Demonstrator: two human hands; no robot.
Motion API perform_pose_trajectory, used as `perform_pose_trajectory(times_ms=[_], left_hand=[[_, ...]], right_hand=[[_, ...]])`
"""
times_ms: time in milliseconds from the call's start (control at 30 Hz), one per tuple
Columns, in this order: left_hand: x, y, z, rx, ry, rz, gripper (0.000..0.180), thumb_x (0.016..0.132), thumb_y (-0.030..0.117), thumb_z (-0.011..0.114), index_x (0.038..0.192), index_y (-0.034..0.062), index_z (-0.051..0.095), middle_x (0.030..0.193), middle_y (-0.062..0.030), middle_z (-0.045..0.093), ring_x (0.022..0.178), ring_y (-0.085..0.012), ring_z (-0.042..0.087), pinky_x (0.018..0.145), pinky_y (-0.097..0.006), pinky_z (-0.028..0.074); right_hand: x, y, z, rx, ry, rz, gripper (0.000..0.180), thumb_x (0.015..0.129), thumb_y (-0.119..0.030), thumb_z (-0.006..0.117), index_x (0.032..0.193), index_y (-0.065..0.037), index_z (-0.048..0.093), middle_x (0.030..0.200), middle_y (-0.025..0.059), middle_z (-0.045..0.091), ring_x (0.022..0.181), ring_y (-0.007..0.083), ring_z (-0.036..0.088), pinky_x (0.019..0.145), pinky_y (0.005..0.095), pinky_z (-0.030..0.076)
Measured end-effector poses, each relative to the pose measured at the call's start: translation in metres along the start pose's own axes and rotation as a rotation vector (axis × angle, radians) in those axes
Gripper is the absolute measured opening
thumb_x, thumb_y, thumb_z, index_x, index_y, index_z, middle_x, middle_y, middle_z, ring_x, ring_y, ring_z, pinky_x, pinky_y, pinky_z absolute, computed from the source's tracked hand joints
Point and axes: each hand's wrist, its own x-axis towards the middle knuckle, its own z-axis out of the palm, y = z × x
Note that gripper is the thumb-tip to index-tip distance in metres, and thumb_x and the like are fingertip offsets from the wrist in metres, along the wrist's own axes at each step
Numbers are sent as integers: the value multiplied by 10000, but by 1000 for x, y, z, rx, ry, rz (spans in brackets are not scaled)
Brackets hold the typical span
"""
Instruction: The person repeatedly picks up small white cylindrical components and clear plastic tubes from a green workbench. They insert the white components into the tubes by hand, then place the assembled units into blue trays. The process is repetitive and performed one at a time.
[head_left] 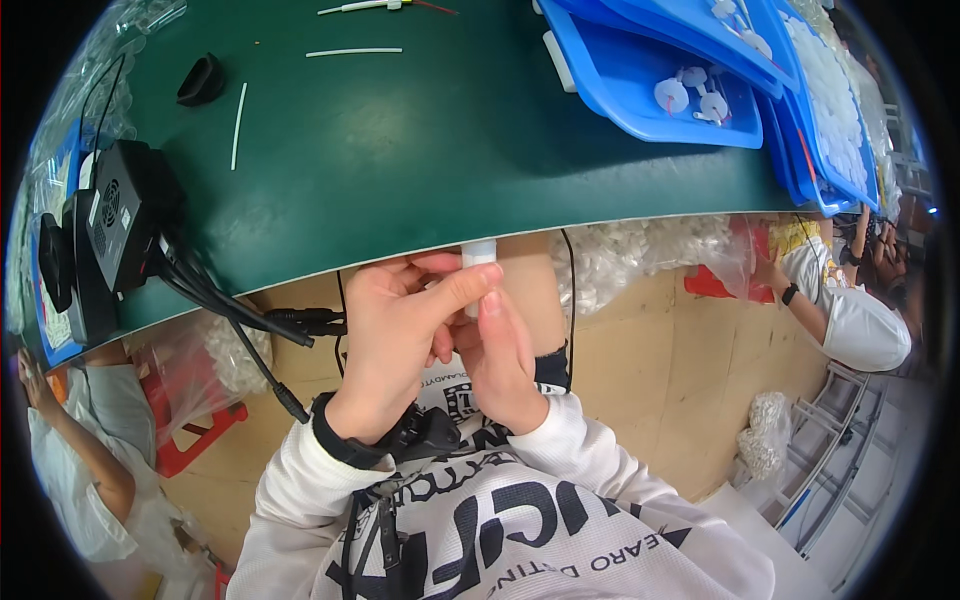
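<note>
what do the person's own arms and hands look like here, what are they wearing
Both hands are bare, no gloves. The left hand has a black band on its wrist. The right hand comes out of a white long sleeve with a dark cuff. Both arms wear white sleeves of a top with black lettering.

I see small white tube piece (478, 257) pinched between both hands, just below near edge of green table mat (400, 150); short, cylindrical, plain white plastic; standing roughly upright, top end poking out above fingertips, touching mat edge or just under it, cannot tell which; lower part hidden inside left hand (400, 340) and right hand (500, 365); left index finger lies across its front; length unclear.
</note>
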Motion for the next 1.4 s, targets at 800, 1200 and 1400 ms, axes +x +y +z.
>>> perform_pose_trajectory(times_ms=[800,1200,1400], left_hand=[[-46,-25,6,81,-104,910,361,683,-111,672,975,-33,475,917,-175,585,867,-233,596,752,-310,504],[-44,-16,1,397,-89,1116,266,634,-18,754,843,-6,590,897,-173,621,791,-224,613,698,-300,495],[-31,-30,5,475,-85,1119,203,696,-78,678,860,-18,574,962,-180,596,856,-225,589,746,-308,481]], right_hand=[[-42,-86,-15,-175,59,-302,270,853,13,538,1118,63,545,1008,126,602,836,154,614,720,248,514],[-41,-85,-25,-391,-27,-458,319,842,51,505,1159,72,524,1069,166,601,897,192,633,684,239,522],[-34,-69,-45,-314,5,-408,323,846,48,512,1168,66,519,1132,174,574,913,198,625,730,252,525]])
